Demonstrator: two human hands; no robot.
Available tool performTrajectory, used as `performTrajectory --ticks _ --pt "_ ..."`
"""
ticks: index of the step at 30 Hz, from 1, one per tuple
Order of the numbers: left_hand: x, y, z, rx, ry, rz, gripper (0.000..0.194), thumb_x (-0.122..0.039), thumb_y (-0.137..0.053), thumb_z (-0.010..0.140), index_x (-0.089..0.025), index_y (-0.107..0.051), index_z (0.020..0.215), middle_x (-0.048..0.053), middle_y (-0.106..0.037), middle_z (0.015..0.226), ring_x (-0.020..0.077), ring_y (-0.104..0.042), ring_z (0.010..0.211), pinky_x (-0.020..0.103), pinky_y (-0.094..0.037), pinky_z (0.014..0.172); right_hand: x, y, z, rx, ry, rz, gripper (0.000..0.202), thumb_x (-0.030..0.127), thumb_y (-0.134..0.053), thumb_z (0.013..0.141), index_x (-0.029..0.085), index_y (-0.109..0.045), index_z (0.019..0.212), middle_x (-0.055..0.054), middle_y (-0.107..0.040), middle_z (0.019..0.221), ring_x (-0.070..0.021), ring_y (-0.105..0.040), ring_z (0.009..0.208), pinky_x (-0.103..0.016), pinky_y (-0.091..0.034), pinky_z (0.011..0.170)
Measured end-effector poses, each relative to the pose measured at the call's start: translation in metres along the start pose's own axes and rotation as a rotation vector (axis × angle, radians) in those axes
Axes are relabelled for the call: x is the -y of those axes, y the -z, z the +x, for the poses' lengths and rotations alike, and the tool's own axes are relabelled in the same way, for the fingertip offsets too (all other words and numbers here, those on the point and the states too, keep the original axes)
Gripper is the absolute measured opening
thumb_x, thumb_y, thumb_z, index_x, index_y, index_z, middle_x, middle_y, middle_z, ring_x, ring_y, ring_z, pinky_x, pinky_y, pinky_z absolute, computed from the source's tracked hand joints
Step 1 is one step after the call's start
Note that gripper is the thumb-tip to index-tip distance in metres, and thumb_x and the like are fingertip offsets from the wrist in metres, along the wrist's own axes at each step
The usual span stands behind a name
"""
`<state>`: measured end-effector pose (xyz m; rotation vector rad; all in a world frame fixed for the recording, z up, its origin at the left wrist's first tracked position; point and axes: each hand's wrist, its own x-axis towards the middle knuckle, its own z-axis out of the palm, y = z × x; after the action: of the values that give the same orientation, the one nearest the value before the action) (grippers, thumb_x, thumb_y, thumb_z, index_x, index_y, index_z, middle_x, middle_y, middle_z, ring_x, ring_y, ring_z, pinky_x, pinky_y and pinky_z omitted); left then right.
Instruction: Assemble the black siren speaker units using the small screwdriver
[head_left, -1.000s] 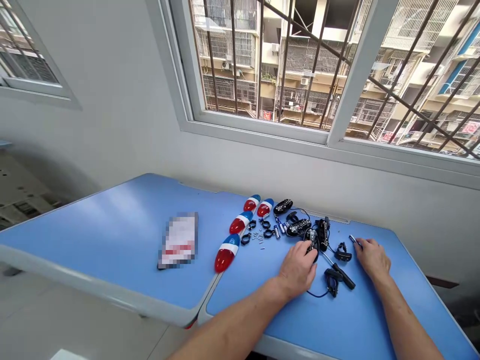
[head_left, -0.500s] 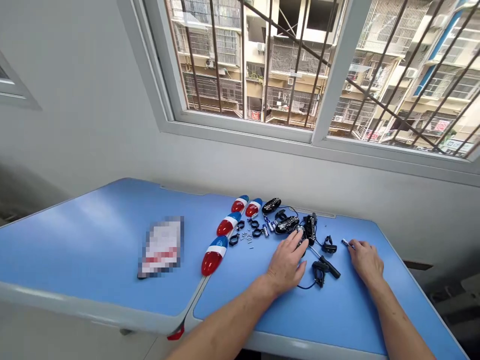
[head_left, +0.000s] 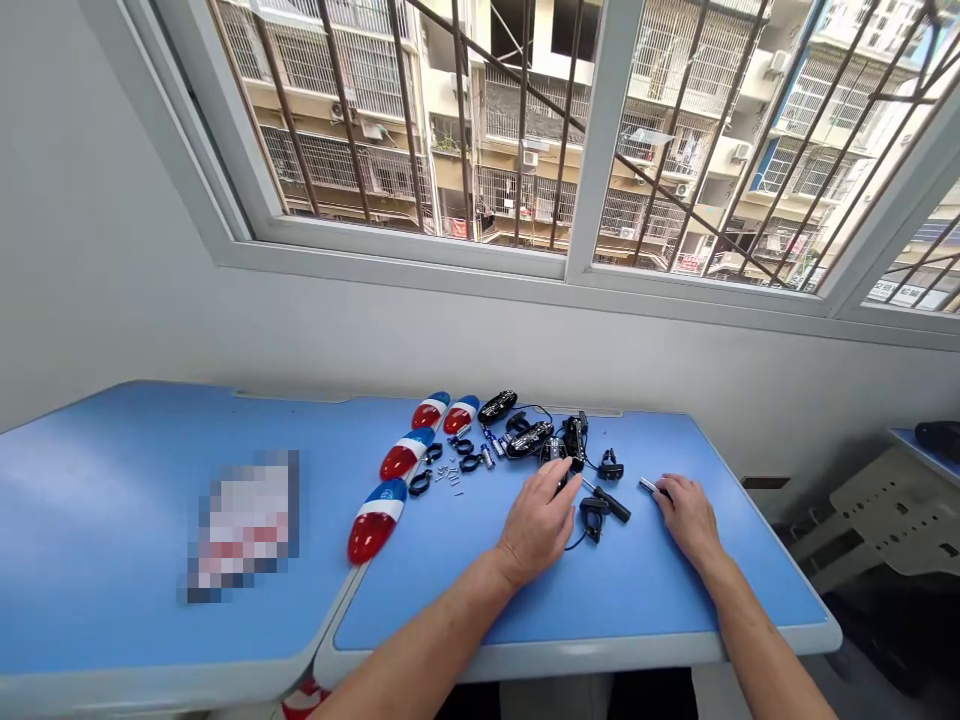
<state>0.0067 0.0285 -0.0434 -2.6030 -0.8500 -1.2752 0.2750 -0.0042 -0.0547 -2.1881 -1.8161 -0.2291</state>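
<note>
My left hand (head_left: pixel 538 512) is curled over a black oval housing (head_left: pixel 553 450), with its fingers hiding most of that part. To the right, my right hand (head_left: pixel 686 518) pinches a small silver battery (head_left: pixel 648 486) against the tabletop. Between my hands lie a black-handled screwdriver (head_left: pixel 613 504) and a black clamp-like part (head_left: pixel 593 518) with a cable. Another black part (head_left: pixel 610 465) sits just beyond them. Behind my left hand are more black housings (head_left: pixel 529 439), one (head_left: pixel 498 406) near the table's back edge, and loose batteries (head_left: pixel 487 456).
Several red, white and blue oval covers (head_left: pixel 376 520) lie along the seam of two blue tables (head_left: pixel 450 590). Black ring clamps (head_left: pixel 420 484) and small screws (head_left: pixel 452 474) lie beside them. A blurred pale packet (head_left: pixel 247 525) rests on the left table. A barred window is behind.
The camera view has swung to the right, so everything appears further left. My left hand's fingers look more drawn together over the housing. My right hand keeps the battery in nearly the same place.
</note>
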Motion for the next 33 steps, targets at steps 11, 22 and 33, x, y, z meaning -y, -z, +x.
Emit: performTrajectory --ticks 11,22,33 --pt "-0.050 0.019 -0.005 0.234 -0.131 -0.046 0.044 -0.013 -0.046 0.085 -0.010 -0.041 0.128 0.019 -0.056 0.126 0.0275 -0.057 0.112 0.040 -0.054 0.089 0.055 0.024 -0.052 -0.290 0.614 0.441 0.018 0.018 -0.049 0.091 0.019 -0.061 0.105 -0.011 -0.064 0.113 -0.0215 -0.059 0.096 -0.039 -0.051 0.080" --pt "-0.015 0.075 -0.072 0.311 0.128 0.130 0.032 -0.010 -0.038 0.091 -0.011 -0.048 0.122 0.010 -0.069 0.100 0.0210 -0.066 0.089 0.034 -0.057 0.074 0.157 0.012 -0.051 -0.106 0.883 0.558 0.016 0.012 -0.050 0.087 0.017 -0.061 0.098 -0.011 -0.065 0.108 -0.0212 -0.056 0.088 -0.037 -0.053 0.073" --pt "0.003 0.094 -0.092 0.367 0.408 0.335 0.022 -0.006 -0.042 0.088 -0.017 -0.059 0.098 0.005 -0.066 0.084 0.0210 -0.060 0.078 0.033 -0.048 0.067 0.206 -0.012 -0.034 0.056 0.907 0.325 0.033 0.004 -0.048 0.084 0.021 -0.066 0.106 -0.010 -0.065 0.114 -0.0220 -0.058 0.095 -0.035 -0.051 0.079"
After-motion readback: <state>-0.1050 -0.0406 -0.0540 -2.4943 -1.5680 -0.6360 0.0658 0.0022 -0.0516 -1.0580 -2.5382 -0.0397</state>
